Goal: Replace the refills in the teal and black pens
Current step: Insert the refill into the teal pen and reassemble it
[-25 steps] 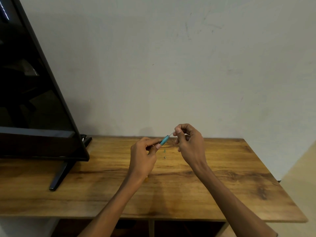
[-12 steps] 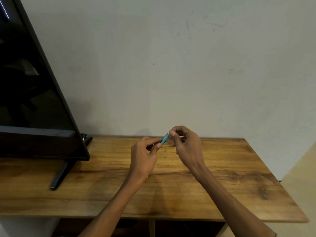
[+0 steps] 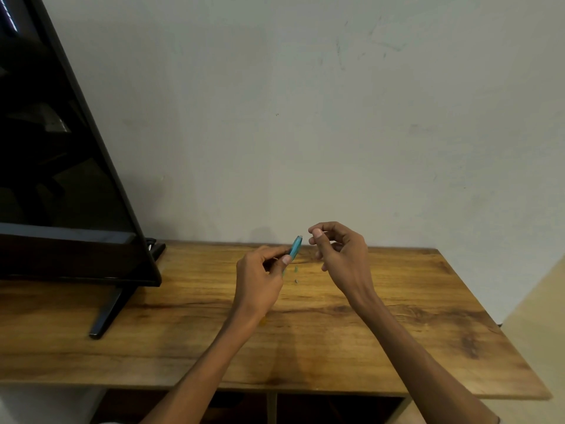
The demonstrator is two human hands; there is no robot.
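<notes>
The table (image 3: 397,316) is wood with a strong dark grain and a soft sheen. The teal pen (image 3: 295,246) looks like smooth plastic. At upper left, the television (image 3: 61,179) screen is glossy black, while the wall (image 3: 305,117) is matt, scuffed plaster.

Two bare forearms come up from the bottom edge, each ending in a bare hand: the left hand (image 3: 260,276) and the right hand (image 3: 342,258). No sleeve shows on either arm as far as the picture reaches (the arms are cut off at the lower edge, so anything worn higher up is out of view). The wrists carry no watch or band, the fingers (image 3: 318,232) no rings. The fingernails are short and plain.
</notes>
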